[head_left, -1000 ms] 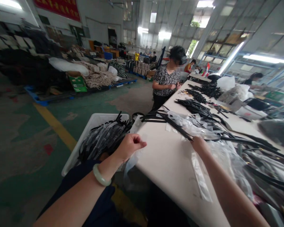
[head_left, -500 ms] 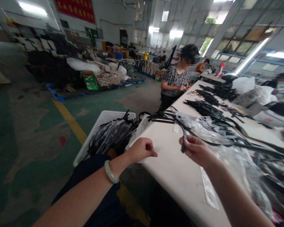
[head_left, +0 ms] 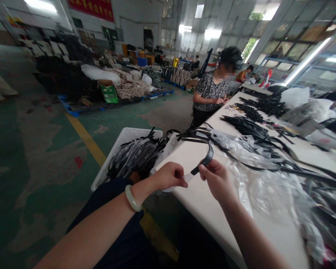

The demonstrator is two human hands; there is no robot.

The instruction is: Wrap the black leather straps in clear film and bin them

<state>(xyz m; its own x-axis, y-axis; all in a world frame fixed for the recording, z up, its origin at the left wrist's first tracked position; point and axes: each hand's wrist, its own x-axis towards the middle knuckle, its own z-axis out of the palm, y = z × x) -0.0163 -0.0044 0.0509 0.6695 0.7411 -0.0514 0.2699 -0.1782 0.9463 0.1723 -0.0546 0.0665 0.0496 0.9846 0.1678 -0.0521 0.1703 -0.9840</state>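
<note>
My left hand [head_left: 176, 175], with a pale bangle [head_left: 133, 198] at its wrist, pinches a small clear plastic sleeve [head_left: 188, 179] over the table's near edge. Between the thumb and fingers of my right hand [head_left: 215, 175] is a black strap [head_left: 207, 157], held close to its end. The strap curves back toward other straps on the table, and its short end points at the sleeve's mouth. Whether the tip is inside the sleeve is too small to tell. Crumpled clear plastic bags [head_left: 271, 190] lie on the white table [head_left: 210, 209] right of my right hand.
A white bin [head_left: 100, 179] full of plastic-wrapped black straps stands left of the table. More black straps [head_left: 246, 127] are heaped along the tabletop. A co-worker [head_left: 212, 89] stands at the table's far left side. Loaded blue pallets [head_left: 70, 106] sit on the floor beyond.
My right hand has moved left, bringing the strap's end up to the sleeve. The strap's end has swung to point left. My left hand stays almost where it was.
</note>
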